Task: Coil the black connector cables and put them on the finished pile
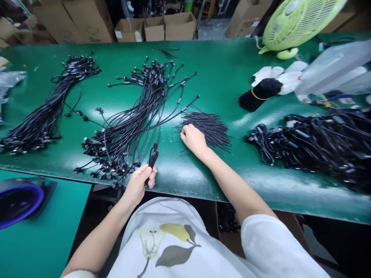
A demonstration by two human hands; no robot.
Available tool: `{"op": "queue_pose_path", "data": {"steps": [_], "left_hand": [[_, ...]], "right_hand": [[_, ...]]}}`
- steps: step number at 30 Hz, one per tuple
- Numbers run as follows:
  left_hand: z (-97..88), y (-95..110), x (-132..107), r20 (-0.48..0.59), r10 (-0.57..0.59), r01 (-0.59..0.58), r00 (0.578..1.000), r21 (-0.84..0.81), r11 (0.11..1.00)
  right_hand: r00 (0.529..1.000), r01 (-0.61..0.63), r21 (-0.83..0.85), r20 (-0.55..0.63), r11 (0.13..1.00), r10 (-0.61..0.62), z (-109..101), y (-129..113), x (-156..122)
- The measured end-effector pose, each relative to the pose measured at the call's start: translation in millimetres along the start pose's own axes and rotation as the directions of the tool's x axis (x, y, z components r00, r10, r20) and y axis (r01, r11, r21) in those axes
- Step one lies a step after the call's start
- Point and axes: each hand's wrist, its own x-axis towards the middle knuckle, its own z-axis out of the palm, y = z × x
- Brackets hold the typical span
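My left hand point(141, 182) is closed around a folded black cable point(153, 156) at the near edge of the green table point(220, 73). That cable runs up into a spread pile of black cables point(127, 123) just left of centre. My right hand point(193, 138) rests with curled fingers on a heap of thin black ties point(210, 127), pinching at them; what it grips is too small to make out.
A second cable bundle point(49, 104) lies at the far left and a coiled heap point(315, 143) at the right. A banded black bunch point(261, 94), plastic bags point(333, 69) and a green fan point(295, 23) stand at the back right. Cardboard boxes point(156, 27) line the rear.
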Motion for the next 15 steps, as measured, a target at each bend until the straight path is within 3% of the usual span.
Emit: {"op": "queue_pose_path", "data": {"steps": [4,7,9,12,14,15], "left_hand": [[1.7,1.9,-0.3,0.018,0.019,-0.018,1.000,-0.073,0.997],[3.0,0.6,-1.2,0.047,0.006,-0.002,0.999,-0.101,0.995],[4.6,-0.6,-1.0,0.093,-0.004,0.015,0.996,-0.111,0.994],[6.3,-3.8,0.2,0.164,-0.006,0.023,0.986,-0.107,0.994],[6.1,-6.6,0.8,0.180,0.018,-0.006,0.984,-0.068,0.998],[5.6,-7.8,1.0,0.169,0.045,-0.041,0.985,-0.027,0.999]], "right_hand": [[0.998,0.023,0.011,-0.066,1.000,-0.022,2.5,-2.7,-7.7],[0.983,0.139,0.201,-0.148,0.970,-0.110,-10.0,-11.1,-37.9],[0.968,0.240,0.453,-0.048,0.859,-0.245,-16.8,-23.5,-64.3],[0.885,0.151,0.762,0.179,0.629,-0.429,-18.1,-46.7,-99.3],[0.875,0.107,0.809,0.200,0.578,-0.441,-14.2,-58.7,-113.5],[0.887,0.149,0.791,0.158,0.593,-0.434,-12.0,-62.7,-117.7]]}}
